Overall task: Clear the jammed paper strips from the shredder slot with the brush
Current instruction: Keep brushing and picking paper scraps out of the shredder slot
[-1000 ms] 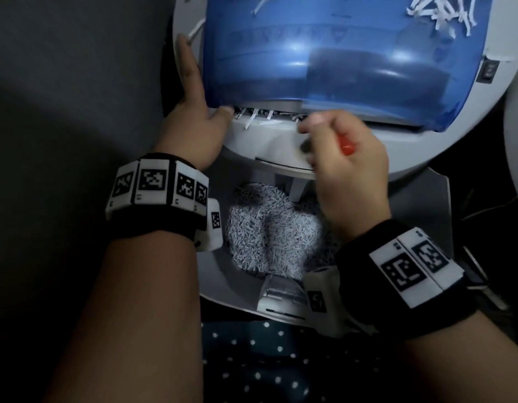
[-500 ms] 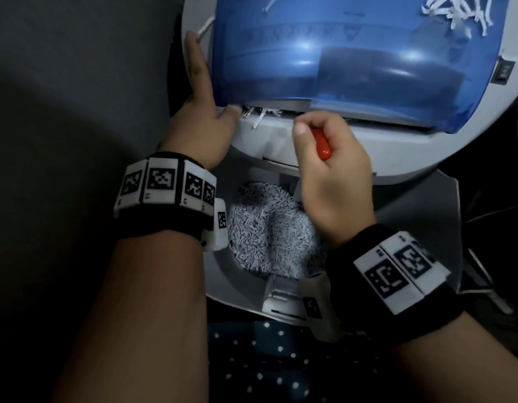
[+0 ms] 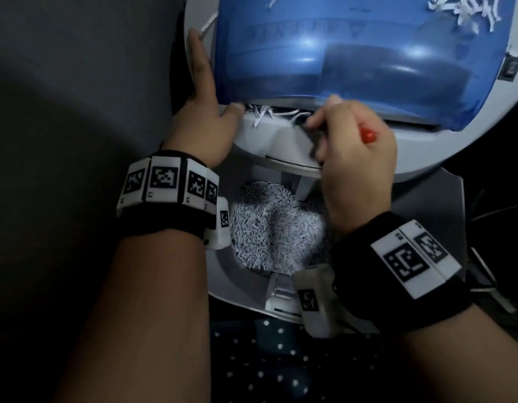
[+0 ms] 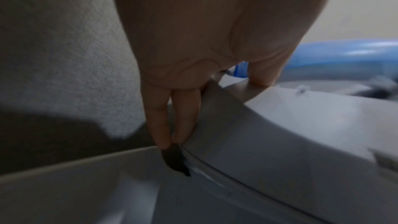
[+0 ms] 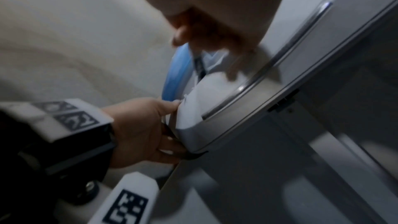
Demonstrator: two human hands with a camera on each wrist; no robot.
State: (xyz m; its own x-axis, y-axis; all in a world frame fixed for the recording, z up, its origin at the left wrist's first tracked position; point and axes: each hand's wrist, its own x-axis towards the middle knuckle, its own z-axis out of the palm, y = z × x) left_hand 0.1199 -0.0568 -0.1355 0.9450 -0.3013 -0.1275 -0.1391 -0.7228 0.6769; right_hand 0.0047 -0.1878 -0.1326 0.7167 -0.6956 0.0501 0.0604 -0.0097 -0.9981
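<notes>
Our right hand [image 3: 356,152] grips the red-handled brush [image 3: 368,135] at the grey plastic shredder's slot [image 3: 281,112], where thin white paper strips [image 3: 263,113] jut out; our left hand [image 3: 205,112], fingers straight, braces the glossy blue hood [image 3: 353,53]. The round grey bin [image 3: 222,274] holds fine white shreds [image 3: 275,228].

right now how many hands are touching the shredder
2: the left hand braces the shredder's left edge; the right hand, gripping the brush, rests at the slot.

A dark polka-dot fabric [image 3: 269,362] lies below; cables [image 3: 493,210] trail at right.
</notes>
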